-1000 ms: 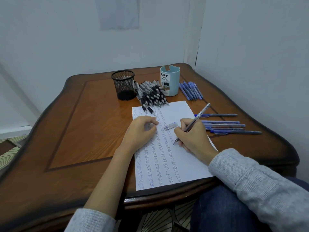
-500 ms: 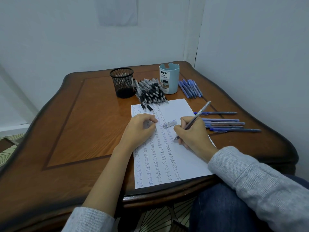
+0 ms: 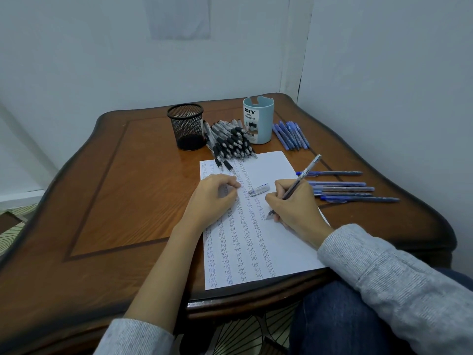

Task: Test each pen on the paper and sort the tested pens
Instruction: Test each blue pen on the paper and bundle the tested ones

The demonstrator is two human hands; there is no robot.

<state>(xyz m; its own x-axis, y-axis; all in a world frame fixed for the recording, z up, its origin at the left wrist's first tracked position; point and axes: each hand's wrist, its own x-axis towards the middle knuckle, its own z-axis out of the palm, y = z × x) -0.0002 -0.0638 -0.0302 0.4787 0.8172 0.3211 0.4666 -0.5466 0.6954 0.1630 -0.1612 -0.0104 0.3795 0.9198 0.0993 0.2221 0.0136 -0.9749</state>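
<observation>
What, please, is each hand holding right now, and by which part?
The right hand grips a pen low on its barrel, near the tip. The left hand holds nothing; it rests on the paper.

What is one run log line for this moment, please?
right hand: writing with clear blue pen | left hand: steadies white paper sheet | pen cap: on paper

We can't read the label's small print on the blue organizer (image 3: 258, 120) beyond the right grip (image 3: 294, 206); only the big letters come through. The right grip covers the middle of the pen (image 3: 304, 174) it holds, so only tip and tail show. The left grip (image 3: 212, 201) hides part of the paper (image 3: 281, 252) under it. Writing columns far from both grips blur out. The black pens (image 3: 230, 144) beyond the left grip overlap, too many to count. The desk (image 3: 102, 188) is cut off at the left and bottom edges.
</observation>
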